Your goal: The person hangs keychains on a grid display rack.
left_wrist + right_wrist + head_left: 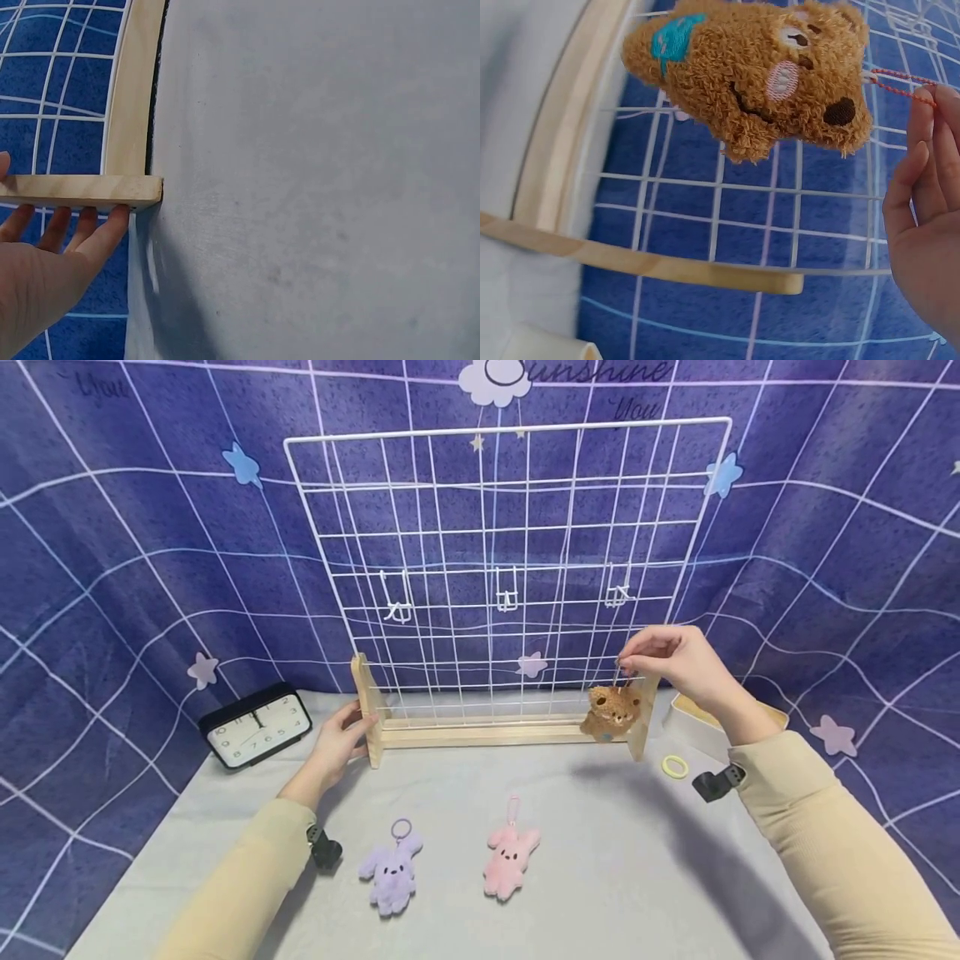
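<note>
In the head view my right hand (671, 660) pinches the cord of a brown plush bear keychain (613, 714), which hangs before the right end of the white wire grid rack (465, 552). The right wrist view shows the red cord loop (904, 79) between thumb and fingertips. At the other end my left hand (337, 743) holds the rack's wooden side foot (369, 714), its thumb on one face and fingers on the other. Three white hooks, a left hook (399, 610), a middle hook (507, 600) and a right hook (618, 595), hang on the grid.
On the table in front lie a purple plush keychain (392, 877) and a pink plush keychain (510, 860). A black-framed clock (258, 725) stands at left. By my right wrist are a yellow ring (675, 767) and a pale box (693, 727). Behind hangs a blue curtain (150, 552).
</note>
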A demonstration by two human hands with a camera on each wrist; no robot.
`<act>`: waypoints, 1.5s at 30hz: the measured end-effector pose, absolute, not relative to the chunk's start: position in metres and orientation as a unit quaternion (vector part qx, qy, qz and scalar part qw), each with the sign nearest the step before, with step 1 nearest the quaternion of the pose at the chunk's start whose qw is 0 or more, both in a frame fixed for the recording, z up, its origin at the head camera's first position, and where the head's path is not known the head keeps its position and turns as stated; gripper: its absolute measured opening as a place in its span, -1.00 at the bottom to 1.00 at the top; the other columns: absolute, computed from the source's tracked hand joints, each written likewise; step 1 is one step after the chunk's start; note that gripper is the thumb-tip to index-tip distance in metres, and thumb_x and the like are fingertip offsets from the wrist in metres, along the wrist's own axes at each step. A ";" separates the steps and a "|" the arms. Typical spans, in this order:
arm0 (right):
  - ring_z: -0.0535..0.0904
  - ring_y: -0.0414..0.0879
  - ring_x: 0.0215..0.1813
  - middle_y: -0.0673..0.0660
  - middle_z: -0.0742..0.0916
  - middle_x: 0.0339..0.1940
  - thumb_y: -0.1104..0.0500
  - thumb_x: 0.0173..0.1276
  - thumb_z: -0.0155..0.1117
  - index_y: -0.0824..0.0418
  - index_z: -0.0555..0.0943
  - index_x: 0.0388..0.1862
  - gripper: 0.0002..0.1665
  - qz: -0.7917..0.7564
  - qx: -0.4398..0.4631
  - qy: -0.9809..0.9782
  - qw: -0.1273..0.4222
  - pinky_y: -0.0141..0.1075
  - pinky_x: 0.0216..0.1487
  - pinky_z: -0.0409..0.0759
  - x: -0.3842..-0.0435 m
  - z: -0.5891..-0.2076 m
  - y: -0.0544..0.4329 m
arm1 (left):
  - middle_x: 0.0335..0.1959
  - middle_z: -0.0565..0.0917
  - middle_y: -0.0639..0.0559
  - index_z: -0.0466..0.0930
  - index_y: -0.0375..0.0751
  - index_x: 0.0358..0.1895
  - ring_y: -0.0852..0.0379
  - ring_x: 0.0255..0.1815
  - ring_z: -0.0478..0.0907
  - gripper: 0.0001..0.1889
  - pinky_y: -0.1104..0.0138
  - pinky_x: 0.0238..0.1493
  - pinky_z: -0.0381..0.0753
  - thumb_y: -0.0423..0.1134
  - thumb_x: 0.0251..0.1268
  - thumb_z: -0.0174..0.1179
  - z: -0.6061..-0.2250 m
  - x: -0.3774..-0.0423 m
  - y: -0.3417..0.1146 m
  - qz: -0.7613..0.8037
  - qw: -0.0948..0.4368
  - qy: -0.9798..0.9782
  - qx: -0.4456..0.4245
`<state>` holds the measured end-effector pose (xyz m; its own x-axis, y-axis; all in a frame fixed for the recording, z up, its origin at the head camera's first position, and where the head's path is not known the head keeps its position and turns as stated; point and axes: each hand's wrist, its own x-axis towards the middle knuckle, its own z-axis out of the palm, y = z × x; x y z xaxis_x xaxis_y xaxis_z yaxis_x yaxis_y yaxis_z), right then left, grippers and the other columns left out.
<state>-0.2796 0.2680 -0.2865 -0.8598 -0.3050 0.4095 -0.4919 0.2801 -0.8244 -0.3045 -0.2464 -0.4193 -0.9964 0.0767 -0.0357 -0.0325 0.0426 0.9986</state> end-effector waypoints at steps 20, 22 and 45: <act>0.74 -0.16 -0.30 0.07 0.82 -0.35 0.48 0.30 0.41 0.44 0.73 -0.23 -0.92 0.609 0.272 -0.725 0.171 -0.45 -0.14 0.70 -0.280 -0.244 0.260 | 0.56 0.06 -0.47 -0.07 -0.40 0.62 -0.43 0.50 0.15 -0.30 -0.25 0.38 0.34 -0.34 0.59 0.05 -0.422 -0.306 -0.247 0.686 0.042 0.726 0.022; 0.74 -0.16 -0.29 0.08 0.82 -0.34 0.49 0.30 0.39 0.46 0.72 -0.23 -0.92 0.620 0.277 -0.712 0.178 -0.43 -0.11 0.71 -0.281 -0.242 0.260 | 0.56 0.04 -0.48 -0.07 -0.40 0.62 -0.44 0.50 0.14 -0.30 -0.25 0.38 0.35 -0.33 0.59 0.05 -0.423 -0.307 -0.248 0.682 0.041 0.730 0.022; 0.75 -0.12 -0.27 0.08 0.81 -0.32 0.55 0.31 0.35 0.49 0.71 -0.21 -0.90 0.662 0.271 -0.670 0.198 -0.42 -0.01 0.70 -0.306 -0.241 0.263 | 0.59 0.06 -0.37 -0.01 -0.29 0.64 -0.37 0.51 0.18 -0.28 -0.20 0.38 0.40 -0.18 0.59 0.11 -0.448 -0.322 -0.256 0.671 0.025 0.741 0.018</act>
<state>-0.3061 0.2626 -0.2406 -0.7744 -0.1002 0.6247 -0.6258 -0.0239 -0.7796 -0.3221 -0.2558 -0.4479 -0.9981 0.0599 -0.0133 -0.0072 0.0998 0.9950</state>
